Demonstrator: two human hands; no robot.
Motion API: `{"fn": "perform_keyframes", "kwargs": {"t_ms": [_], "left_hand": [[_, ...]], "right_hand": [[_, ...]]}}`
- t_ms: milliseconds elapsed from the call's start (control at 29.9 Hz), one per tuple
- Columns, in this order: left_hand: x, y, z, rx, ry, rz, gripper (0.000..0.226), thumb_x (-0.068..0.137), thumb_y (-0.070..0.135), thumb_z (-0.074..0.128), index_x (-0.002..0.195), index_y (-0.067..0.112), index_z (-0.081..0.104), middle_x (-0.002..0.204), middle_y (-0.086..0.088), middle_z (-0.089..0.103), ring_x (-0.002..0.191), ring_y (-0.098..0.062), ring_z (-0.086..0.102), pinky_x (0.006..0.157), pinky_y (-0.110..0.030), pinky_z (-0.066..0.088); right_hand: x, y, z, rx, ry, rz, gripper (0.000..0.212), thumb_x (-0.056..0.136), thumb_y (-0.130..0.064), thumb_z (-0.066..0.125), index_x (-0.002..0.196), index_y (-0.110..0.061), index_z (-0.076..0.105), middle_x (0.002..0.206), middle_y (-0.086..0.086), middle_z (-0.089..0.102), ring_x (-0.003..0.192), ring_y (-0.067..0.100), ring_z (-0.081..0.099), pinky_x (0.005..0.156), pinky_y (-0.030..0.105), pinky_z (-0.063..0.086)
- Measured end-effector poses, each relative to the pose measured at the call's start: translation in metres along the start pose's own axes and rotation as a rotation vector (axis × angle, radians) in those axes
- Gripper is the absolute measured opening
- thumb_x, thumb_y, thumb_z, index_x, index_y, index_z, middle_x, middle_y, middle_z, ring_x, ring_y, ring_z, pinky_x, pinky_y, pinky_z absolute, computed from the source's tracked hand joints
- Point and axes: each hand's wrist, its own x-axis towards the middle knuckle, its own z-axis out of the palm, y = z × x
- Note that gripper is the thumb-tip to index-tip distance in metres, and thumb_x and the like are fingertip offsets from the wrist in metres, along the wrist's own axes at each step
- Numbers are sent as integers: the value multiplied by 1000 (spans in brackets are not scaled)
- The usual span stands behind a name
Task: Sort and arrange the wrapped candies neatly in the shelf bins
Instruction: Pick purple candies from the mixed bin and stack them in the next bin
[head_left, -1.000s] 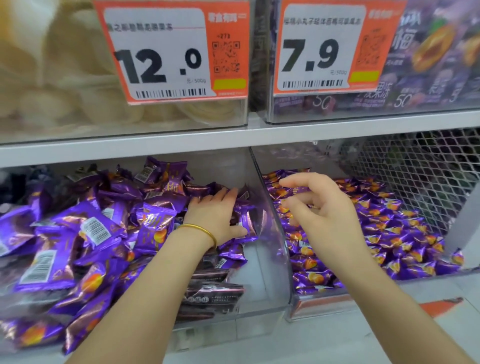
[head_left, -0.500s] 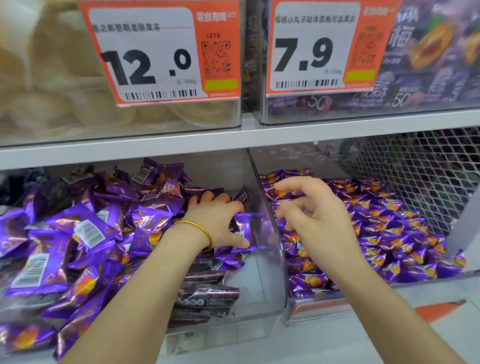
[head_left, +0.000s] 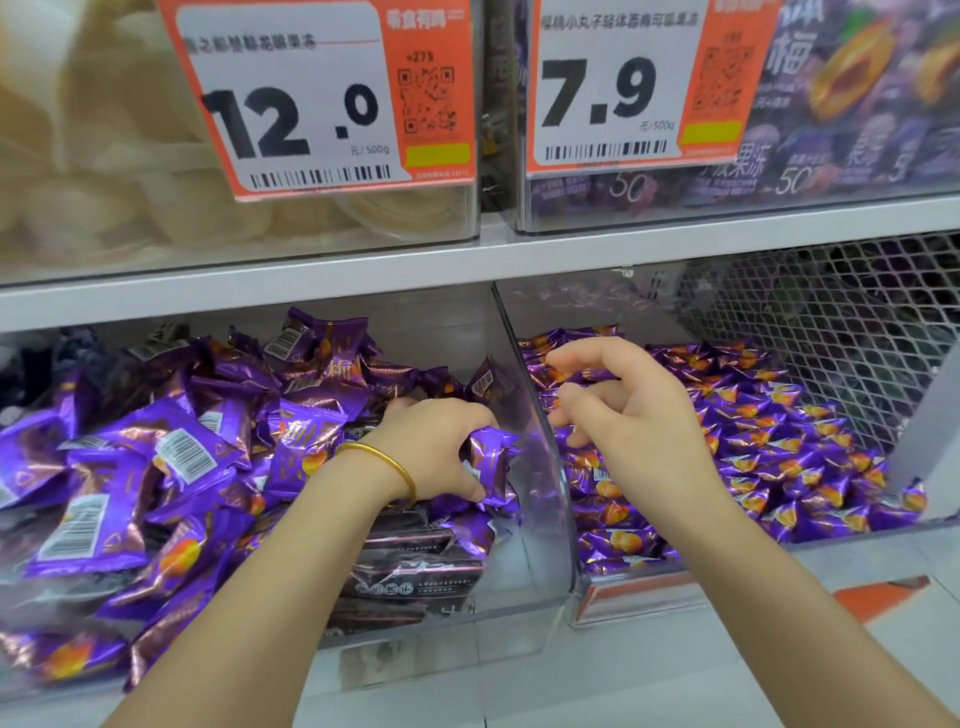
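Nearest us, the dark packets (head_left: 415, 566) lie low against the front wall of the left bin (head_left: 441, 623), under the purple heap. We judge that lifting a handful from above them could drag one along or tip loose pieces over that front edge. A step further in, our left hand (head_left: 436, 447) sits hard against the clear divider (head_left: 540, 467). The wrappers look like slick foil, so a crowded grip may shed a piece. One that slips over the divider would land among the small candies (head_left: 779, 447) of the right bin (head_left: 623, 592), purple on purple and hard to pick out. Farther back, the large purple packets (head_left: 176, 452) are heaped high and tilted, and a tug at their foot may bring them sliding.

The left hand's fingers (head_left: 457, 418) are curled tight, thumb underneath, pinching a bunch of purple wrapped candies (head_left: 493, 457) just beside the divider. A gold bangle (head_left: 384, 462) sits on that wrist. Our right hand (head_left: 639, 421) hovers above the right bin's candies, its fingers (head_left: 597, 356) half bent and spread, thumb and forefinger apart. It holds nothing we can see, and we cannot tell whether it touches a wrapper. Beyond it stands the wire mesh (head_left: 831, 322).
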Motion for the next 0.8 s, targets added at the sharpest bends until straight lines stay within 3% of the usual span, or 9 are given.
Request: {"fn": "perform_keyframes", "kwargs": {"t_ms": [167, 368, 468, 568, 669, 802], "left_hand": [[-24, 0, -6, -326, 254, 109, 34, 68, 21, 80, 98, 22, 65, 91, 5, 65, 85, -16, 59, 78, -27, 45], [-54, 5, -26, -942, 493, 44, 37, 67, -4, 77, 94, 18, 64, 92, -7, 71, 79, -13, 64, 80, -33, 53], [-60, 9, -30, -1277, 459, 38, 40, 66, -9, 71, 98, 13, 62, 89, -8, 71, 82, -18, 66, 76, -37, 58], [-63, 12, -31, -1491, 370, 54, 46, 62, -4, 67, 106, 6, 59, 92, -12, 70, 82, -22, 68, 71, -34, 58], [-61, 17, -32, -1641, 313, 39, 48, 65, -7, 62, 111, 6, 56, 94, -13, 70, 83, -23, 69, 72, -36, 59], [-60, 27, -32, -1806, 231, 5, 22, 68, 14, 64, 90, 10, 68, 89, -11, 71, 78, -22, 69, 78, -42, 57]], "right_hand": [[1, -3, 3, 5, 9, -14, 28, 90, 1, 52, 97, -24, 61, 103, 6, 63, 59, 0, 60, 56, 17, 50], [5, -11, 11, -65, 47, -124, 25, 84, -6, 61, 91, -31, 62, 99, -3, 65, 67, 3, 57, 68, 20, 48], [3, -18, 15, -117, -85, -216, 24, 79, -25, 61, 102, -32, 63, 101, -14, 65, 85, 4, 59, 78, 18, 46], [1, -23, 17, -55, -253, -254, 31, 86, -13, 63, 112, -28, 62, 108, -18, 65, 97, -2, 61, 84, 13, 46], [4, -21, 18, -52, -207, -267, 34, 84, -4, 65, 111, -25, 63, 105, -19, 65, 93, -2, 62, 82, 11, 46], [7, -14, 22, -54, -115, -216, 33, 82, -6, 68, 107, -27, 64, 100, -18, 66, 90, 3, 63, 81, 19, 50]]}}
